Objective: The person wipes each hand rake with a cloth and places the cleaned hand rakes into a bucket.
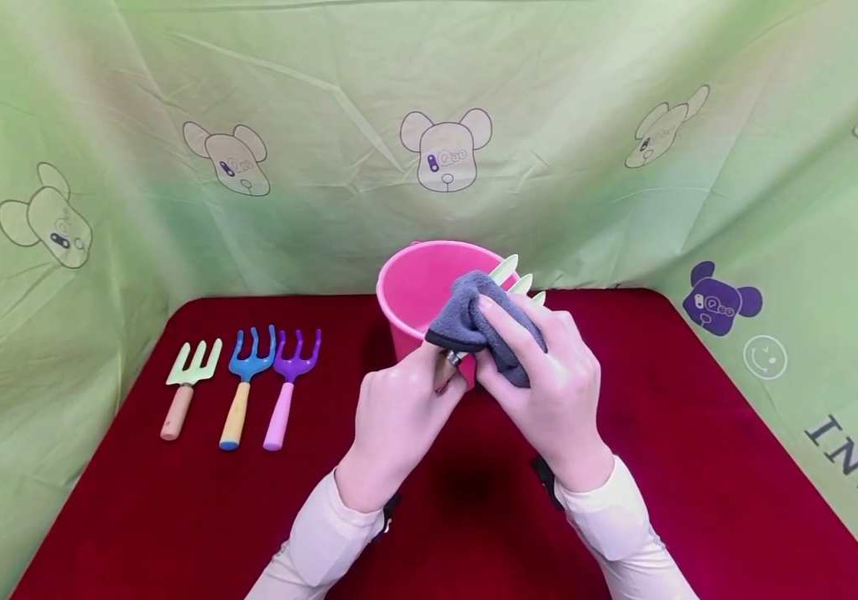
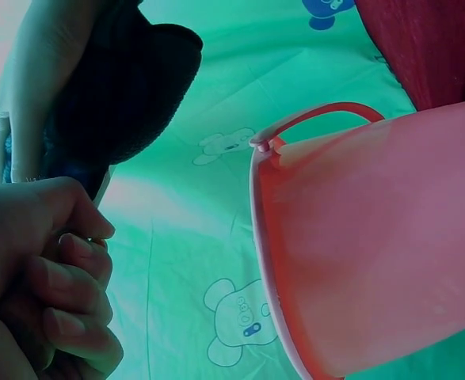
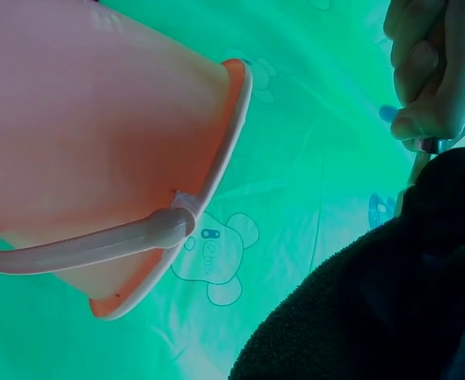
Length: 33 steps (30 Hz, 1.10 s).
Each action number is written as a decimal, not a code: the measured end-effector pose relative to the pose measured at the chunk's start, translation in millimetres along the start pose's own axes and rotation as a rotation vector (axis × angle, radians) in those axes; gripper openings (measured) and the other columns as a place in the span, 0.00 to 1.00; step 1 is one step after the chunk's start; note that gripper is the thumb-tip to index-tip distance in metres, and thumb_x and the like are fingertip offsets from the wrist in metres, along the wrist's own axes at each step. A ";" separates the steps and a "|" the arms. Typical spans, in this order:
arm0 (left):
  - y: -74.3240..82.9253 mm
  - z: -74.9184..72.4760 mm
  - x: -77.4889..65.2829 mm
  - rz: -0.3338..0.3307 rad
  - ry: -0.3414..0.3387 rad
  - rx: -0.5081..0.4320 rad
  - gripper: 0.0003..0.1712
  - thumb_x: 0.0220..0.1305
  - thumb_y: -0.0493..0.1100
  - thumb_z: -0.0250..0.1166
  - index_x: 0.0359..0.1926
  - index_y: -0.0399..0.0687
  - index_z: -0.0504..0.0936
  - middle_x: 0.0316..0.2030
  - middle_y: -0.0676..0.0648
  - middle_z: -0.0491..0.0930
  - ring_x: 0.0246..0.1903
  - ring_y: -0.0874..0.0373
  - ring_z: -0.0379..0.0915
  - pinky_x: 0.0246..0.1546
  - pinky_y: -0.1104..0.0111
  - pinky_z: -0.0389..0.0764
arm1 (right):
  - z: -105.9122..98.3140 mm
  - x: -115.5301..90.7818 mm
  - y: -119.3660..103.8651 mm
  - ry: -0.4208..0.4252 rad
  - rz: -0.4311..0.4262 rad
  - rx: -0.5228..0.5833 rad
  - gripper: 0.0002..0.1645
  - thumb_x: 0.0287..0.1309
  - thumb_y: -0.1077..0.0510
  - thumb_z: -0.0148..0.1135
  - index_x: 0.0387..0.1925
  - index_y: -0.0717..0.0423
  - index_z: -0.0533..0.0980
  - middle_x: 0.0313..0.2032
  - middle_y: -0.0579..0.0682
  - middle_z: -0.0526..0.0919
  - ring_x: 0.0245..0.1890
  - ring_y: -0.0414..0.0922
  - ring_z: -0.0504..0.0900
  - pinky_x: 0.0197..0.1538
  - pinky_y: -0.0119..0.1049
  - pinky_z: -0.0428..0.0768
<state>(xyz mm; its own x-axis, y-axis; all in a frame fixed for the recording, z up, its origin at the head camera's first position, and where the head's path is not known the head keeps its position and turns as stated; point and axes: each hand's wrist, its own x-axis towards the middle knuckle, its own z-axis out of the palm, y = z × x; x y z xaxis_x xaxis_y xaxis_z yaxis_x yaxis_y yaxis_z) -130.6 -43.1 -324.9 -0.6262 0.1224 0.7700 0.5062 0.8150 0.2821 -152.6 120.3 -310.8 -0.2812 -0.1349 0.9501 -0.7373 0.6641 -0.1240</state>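
My left hand (image 1: 399,421) grips the handle of a hand fork (image 1: 506,269), whose pale green tines stick out past a grey cloth (image 1: 466,308). With my right hand (image 1: 560,383) I hold that cloth folded over the fork's head, thumb and fingers pressing it from both sides. A metal collar shows between the left hand and the cloth. Most of the handle is hidden in my left fist (image 2: 74,293). Just behind both hands stands a pink bucket (image 1: 401,337); the fork and cloth are in front of its rim in the head view.
On the left of the red tablecloth (image 1: 174,517) lie a pale green fork (image 1: 192,367), a blue fork (image 1: 252,364) and a purple fork (image 1: 296,367), side by side with tines pointing away. A green printed curtain (image 1: 324,183) encloses the table's back and sides.
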 end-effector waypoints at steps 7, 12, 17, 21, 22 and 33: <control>-0.4 0.8 -0.7 0.025 0.014 0.022 0.16 0.50 0.38 0.72 0.39 0.50 0.77 0.14 0.58 0.62 0.14 0.66 0.45 0.14 0.75 0.51 | -0.8 1.6 1.3 0.013 0.021 0.002 0.27 0.51 0.63 0.68 0.55 0.49 0.84 0.52 0.59 0.86 0.38 0.57 0.81 0.42 0.50 0.81; -1.0 1.9 -2.0 0.043 0.040 0.029 0.17 0.49 0.38 0.73 0.39 0.48 0.77 0.13 0.58 0.65 0.13 0.66 0.46 0.14 0.76 0.52 | -0.5 2.5 3.2 0.027 0.036 -0.007 0.26 0.51 0.63 0.70 0.55 0.49 0.84 0.51 0.59 0.86 0.39 0.56 0.81 0.42 0.49 0.81; -0.3 2.1 -2.3 0.043 0.040 0.032 0.15 0.49 0.39 0.74 0.35 0.48 0.75 0.13 0.57 0.62 0.15 0.65 0.43 0.14 0.76 0.51 | -0.5 2.7 4.9 0.043 0.054 -0.003 0.26 0.51 0.63 0.70 0.54 0.48 0.84 0.51 0.59 0.86 0.40 0.56 0.82 0.42 0.49 0.81; -0.1 1.7 -2.3 0.045 0.035 0.038 0.15 0.48 0.38 0.73 0.33 0.48 0.74 0.13 0.57 0.61 0.16 0.65 0.42 0.15 0.76 0.49 | -1.5 2.8 6.7 0.048 0.062 -0.006 0.25 0.51 0.62 0.70 0.54 0.48 0.84 0.50 0.59 0.86 0.41 0.56 0.82 0.43 0.49 0.81; -0.1 1.6 -2.3 0.047 0.034 0.038 0.15 0.48 0.37 0.73 0.33 0.48 0.73 0.13 0.57 0.60 0.16 0.65 0.41 0.15 0.76 0.49 | -1.9 2.9 7.3 0.052 0.065 -0.009 0.25 0.50 0.62 0.70 0.53 0.48 0.84 0.50 0.59 0.86 0.41 0.56 0.82 0.43 0.49 0.81; 0.1 1.2 -4.1 0.067 0.035 0.045 0.16 0.47 0.37 0.72 0.33 0.47 0.72 0.12 0.57 0.60 0.15 0.65 0.41 0.15 0.76 0.48 | -6.4 3.9 13.9 0.091 0.099 0.022 0.24 0.47 0.63 0.72 0.51 0.51 0.85 0.49 0.61 0.86 0.40 0.59 0.81 0.45 0.48 0.78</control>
<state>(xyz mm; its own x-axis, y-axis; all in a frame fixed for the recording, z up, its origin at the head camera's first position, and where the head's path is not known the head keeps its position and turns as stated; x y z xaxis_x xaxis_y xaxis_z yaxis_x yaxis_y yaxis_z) -128.7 -42.8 -328.7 -0.5703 0.1588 0.8059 0.5188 0.8303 0.2035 -160.0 133.7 -306.9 -0.2968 -0.0016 0.9550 -0.7223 0.6545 -0.2233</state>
